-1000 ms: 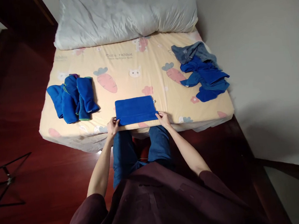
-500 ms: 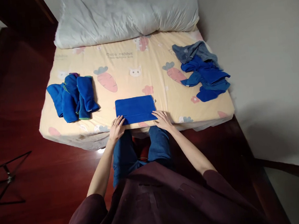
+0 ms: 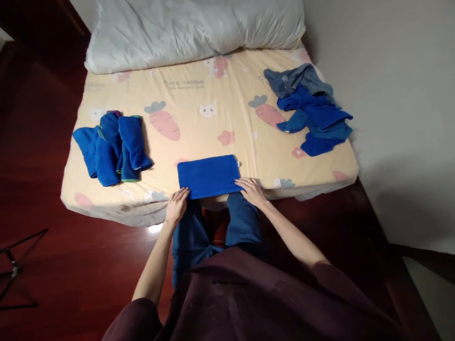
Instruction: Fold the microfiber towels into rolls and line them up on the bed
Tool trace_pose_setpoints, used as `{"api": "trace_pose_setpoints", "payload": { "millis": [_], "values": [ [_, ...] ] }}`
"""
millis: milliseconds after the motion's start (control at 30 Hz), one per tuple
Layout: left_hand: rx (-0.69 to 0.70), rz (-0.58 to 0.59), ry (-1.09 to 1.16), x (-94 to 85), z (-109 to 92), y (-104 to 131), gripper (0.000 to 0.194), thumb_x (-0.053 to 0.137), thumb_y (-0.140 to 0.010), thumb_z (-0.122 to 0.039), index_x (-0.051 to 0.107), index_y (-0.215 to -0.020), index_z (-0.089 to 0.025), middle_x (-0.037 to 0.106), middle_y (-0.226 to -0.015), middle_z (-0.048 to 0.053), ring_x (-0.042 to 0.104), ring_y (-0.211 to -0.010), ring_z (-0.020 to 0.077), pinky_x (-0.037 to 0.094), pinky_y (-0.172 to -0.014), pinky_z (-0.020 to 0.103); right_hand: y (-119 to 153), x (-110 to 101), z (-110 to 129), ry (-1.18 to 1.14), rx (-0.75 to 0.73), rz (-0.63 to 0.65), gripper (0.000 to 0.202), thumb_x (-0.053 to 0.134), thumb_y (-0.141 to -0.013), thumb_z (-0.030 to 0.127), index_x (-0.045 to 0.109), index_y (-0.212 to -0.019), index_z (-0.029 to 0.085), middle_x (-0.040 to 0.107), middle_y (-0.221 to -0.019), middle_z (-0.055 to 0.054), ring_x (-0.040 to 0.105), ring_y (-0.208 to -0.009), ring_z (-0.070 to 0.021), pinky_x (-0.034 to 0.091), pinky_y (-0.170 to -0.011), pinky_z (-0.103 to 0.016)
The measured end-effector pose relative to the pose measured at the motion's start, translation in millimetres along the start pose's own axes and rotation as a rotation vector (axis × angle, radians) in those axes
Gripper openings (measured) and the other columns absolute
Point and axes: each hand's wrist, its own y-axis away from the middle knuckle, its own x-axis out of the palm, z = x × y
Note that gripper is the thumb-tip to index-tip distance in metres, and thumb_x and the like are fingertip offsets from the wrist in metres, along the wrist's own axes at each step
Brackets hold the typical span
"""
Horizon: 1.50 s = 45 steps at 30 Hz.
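A blue towel (image 3: 208,175) lies flat as a rectangle at the front edge of the bed, with a small white tag at its right side. My left hand (image 3: 178,203) has its fingers closed on the towel's near left corner. At the near right corner, my right hand (image 3: 250,188) grips it in the same way, thumb mostly hidden. To the left rest several rolled or folded blue cloths (image 3: 105,153), some with green edging. A loose heap of blue cloths (image 3: 318,113) lies on the right, topped by a grey-blue cloth (image 3: 299,78).
The bed (image 3: 208,132) has a yellow sheet printed with carrots and rabbits. A pale, bulky quilt (image 3: 197,20) lies across its far end. A wall (image 3: 397,95) stands close on the right. Black stand legs (image 3: 14,271) rest on the dark red floor at left.
The towel has slid toward me, its near edge now at the bed's front edge. Both hands have moved slightly toward me with it. The two cloth piles are unchanged.
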Motion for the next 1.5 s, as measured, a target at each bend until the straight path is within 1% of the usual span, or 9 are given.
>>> {"api": "trace_pose_setpoints", "payload": {
  "millis": [133, 267, 500, 600, 700, 900, 1067, 1233, 1500],
  "values": [
    [-0.114, -0.104, 0.231, -1.9, 0.7, -0.4, 0.052, 0.047, -0.087, -0.015, 0.060, -0.138, -0.020, 0.064, -0.141, 0.010, 0.056, -0.136, 0.0245, 0.044, -0.117, 0.045, -4.9, 4.9, -3.9, -0.168, 0.137, -0.131, 0.043, 0.053, -0.087, 0.013, 0.071, -0.125, 0.023, 0.071, -0.128, -0.008, 0.062, -0.124, -0.0261, 0.047, -0.111, -0.046],
    [-0.319, -0.217, 0.402, -11.0, 1.1, -20.0, 0.043, 0.053, -0.094, -0.035, 0.060, -0.133, -0.018, 0.073, -0.118, 0.011, 0.071, -0.103, 0.0228, 0.058, -0.093, 0.038, -26.2, 4.4, -5.6, -0.332, 0.326, -0.245, 0.032, 0.058, -0.092, 0.041, 0.070, -0.113, 0.019, 0.074, -0.105, -0.011, 0.068, -0.102, -0.0275, 0.055, -0.093, -0.042],
    [-0.474, -0.233, 0.421, -10.4, 9.1, -36.4, 0.038, 0.061, -0.092, -0.043, 0.063, -0.121, -0.019, 0.072, -0.093, 0.007, 0.070, -0.079, 0.0201, 0.057, -0.078, 0.034, -44.9, -0.4, -10.5, -0.442, 0.411, -0.161, 0.039, 0.059, -0.091, 0.053, 0.067, -0.103, 0.017, 0.073, -0.082, -0.007, 0.069, -0.079, -0.0239, 0.057, -0.079, -0.037],
    [-0.453, -0.228, 0.299, -9.1, 5.5, -31.4, 0.034, 0.059, -0.093, -0.037, 0.063, -0.121, -0.018, 0.072, -0.096, 0.010, 0.071, -0.085, 0.0235, 0.058, -0.085, 0.039, -44.4, -4.1, -8.8, -0.314, 0.440, -0.108, 0.038, 0.061, -0.090, 0.048, 0.068, -0.112, 0.017, 0.075, -0.089, -0.009, 0.070, -0.084, -0.0257, 0.058, -0.084, -0.041],
    [-0.294, -0.304, 0.107, -12.2, -5.3, -23.2, 0.043, 0.056, -0.095, -0.034, 0.059, -0.134, -0.017, 0.064, -0.132, 0.019, 0.064, -0.121, 0.0293, 0.050, -0.106, 0.046, -39.4, -13.1, 0.9, -0.108, 0.307, -0.203, 0.046, 0.060, -0.094, 0.041, 0.061, -0.134, 0.018, 0.071, -0.123, -0.015, 0.066, -0.114, -0.0299, 0.051, -0.104, -0.048],
    [0.043, 0.016, -0.139, -7.9, -16.2, -23.9, 0.061, 0.055, -0.090, -0.023, 0.050, -0.151, -0.018, 0.041, -0.163, 0.014, 0.031, -0.155, 0.0311, 0.025, -0.127, 0.050, -39.6, -20.9, 13.7, 0.147, -0.112, 0.090, 0.060, 0.057, -0.092, 0.020, 0.051, -0.152, 0.021, 0.051, -0.157, -0.008, 0.042, -0.148, -0.0274, 0.030, -0.125, -0.050],
    [0.000, 0.040, -0.166, -3.7, -12.8, -28.9, 0.064, 0.049, -0.086, -0.013, 0.052, -0.150, -0.017, 0.045, -0.160, 0.014, 0.036, -0.152, 0.0310, 0.028, -0.124, 0.051, -42.6, -13.1, 7.6, 0.199, -0.068, 0.122, 0.062, 0.051, -0.087, 0.008, 0.054, -0.149, 0.015, 0.054, -0.155, -0.011, 0.047, -0.144, -0.0280, 0.035, -0.121, -0.049],
    [-0.015, 0.053, -0.033, -16.8, -6.2, -13.8, 0.052, 0.048, -0.088, -0.017, 0.060, -0.139, -0.019, 0.063, -0.142, 0.013, 0.055, -0.136, 0.0295, 0.037, -0.119, 0.050, -21.3, -12.5, 2.3, 0.041, -0.012, 0.106, 0.056, 0.053, -0.085, 0.008, 0.063, -0.138, 0.023, 0.066, -0.140, -0.008, 0.057, -0.133, -0.0267, 0.041, -0.116, -0.050],
    [-0.404, -0.149, 0.354, -25.4, 12.0, -47.1, 0.052, 0.058, -0.091, -0.041, 0.057, -0.136, -0.016, 0.072, -0.117, 0.013, 0.071, -0.098, 0.0250, 0.057, -0.092, 0.040, -56.5, 0.5, -7.7, -0.417, 0.379, -0.104, 0.039, 0.056, -0.093, 0.041, 0.063, -0.122, 0.016, 0.074, -0.105, -0.012, 0.070, -0.097, -0.0254, 0.057, -0.089, -0.039]
  ]
}}
